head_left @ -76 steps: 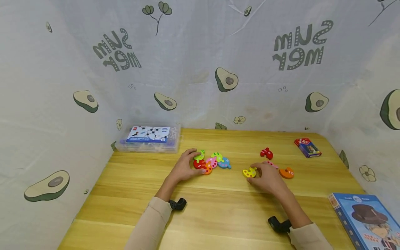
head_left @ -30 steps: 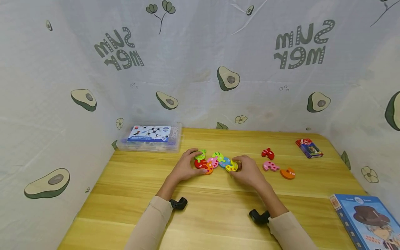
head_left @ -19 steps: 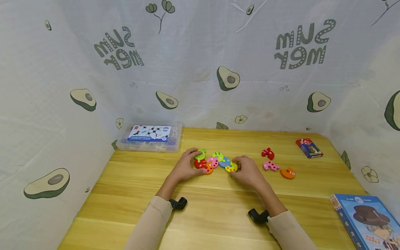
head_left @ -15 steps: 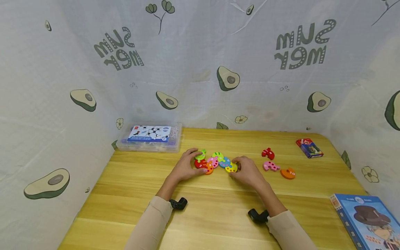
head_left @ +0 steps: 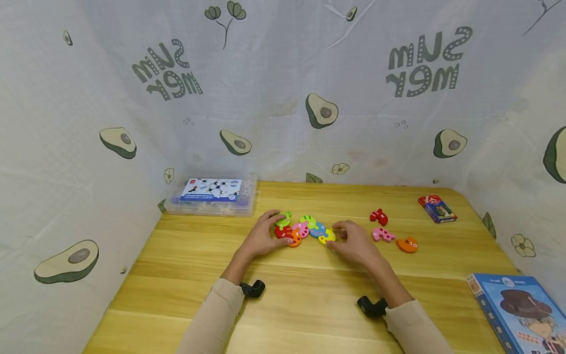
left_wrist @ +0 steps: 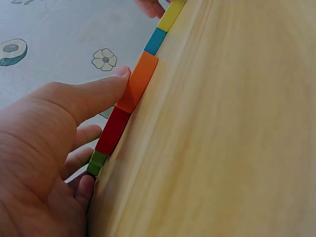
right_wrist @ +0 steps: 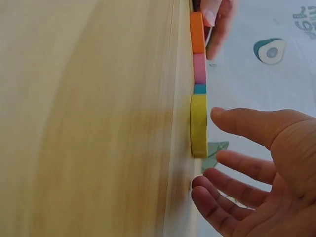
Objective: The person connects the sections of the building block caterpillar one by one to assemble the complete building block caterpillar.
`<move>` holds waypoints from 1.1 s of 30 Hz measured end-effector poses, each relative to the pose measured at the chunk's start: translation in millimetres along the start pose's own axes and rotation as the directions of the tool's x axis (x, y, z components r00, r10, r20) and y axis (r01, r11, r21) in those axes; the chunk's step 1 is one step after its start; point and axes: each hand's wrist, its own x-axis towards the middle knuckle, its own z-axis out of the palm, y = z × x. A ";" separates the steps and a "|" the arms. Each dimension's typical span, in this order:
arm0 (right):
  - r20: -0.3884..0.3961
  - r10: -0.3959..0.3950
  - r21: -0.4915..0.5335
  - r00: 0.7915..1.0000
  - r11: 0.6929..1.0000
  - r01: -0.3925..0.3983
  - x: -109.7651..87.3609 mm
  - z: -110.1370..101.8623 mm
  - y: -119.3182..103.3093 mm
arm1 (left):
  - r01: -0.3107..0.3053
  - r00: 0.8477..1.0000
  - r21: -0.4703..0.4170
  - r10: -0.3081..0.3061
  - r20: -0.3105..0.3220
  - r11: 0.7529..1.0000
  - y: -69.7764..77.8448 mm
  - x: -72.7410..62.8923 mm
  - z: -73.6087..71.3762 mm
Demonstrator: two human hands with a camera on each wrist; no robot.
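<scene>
Flat numbered caterpillar puzzle pieces form a winding row on the table. From the left come a light green head piece [head_left: 285, 222], a red piece [head_left: 282, 233], an orange piece [head_left: 295, 239], a pink piece [head_left: 301, 229], a green striped piece [head_left: 308, 221], a blue piece [head_left: 317, 230] and a yellow piece [head_left: 327, 237]. My left hand [head_left: 262, 238] grips the row's left end, thumb on the orange edge and fingers by the head piece. Beside the yellow piece, my right hand [head_left: 357, 244] holds nothing; the right wrist view shows its thumb apart from the yellow edge [right_wrist: 199, 126].
Right of my right hand lie a loose red piece [head_left: 379, 217], a pink piece [head_left: 382, 235] and an orange piece [head_left: 407, 245]. A clear plastic case [head_left: 212, 209] sits back left, a small card box [head_left: 438, 209] back right, a blue box [head_left: 515, 305] front right.
My right hand brought the yellow piece leftward to the blue piece at the row's end, then let go and drew slightly right. My left hand stayed in place.
</scene>
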 end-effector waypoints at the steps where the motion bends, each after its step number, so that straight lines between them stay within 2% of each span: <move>1: -0.004 -0.003 0.003 1.000 1.000 0.003 -1.0 -1.3 2.1 | 0.000 1.000 -0.003 0.000 0.001 1.000 0.4 -0.2 -0.3; 20: -0.144 -0.024 -0.044 0.989 0.999 0.018 -26.8 -44.1 44.7 | -0.013 1.000 -0.010 0.014 0.025 1.000 0.8 -3.7 -2.0; 28: -0.127 0.014 -0.058 0.992 0.998 -0.021 -35.2 -53.3 63.3 | -0.013 0.999 -0.008 0.013 0.031 1.000 -0.4 -4.4 -2.1; 33: -0.126 0.023 -0.072 0.992 0.997 -0.032 -30.8 -60.2 74.1 | -0.012 0.999 -0.006 0.013 0.034 1.000 -1.2 -3.7 -1.4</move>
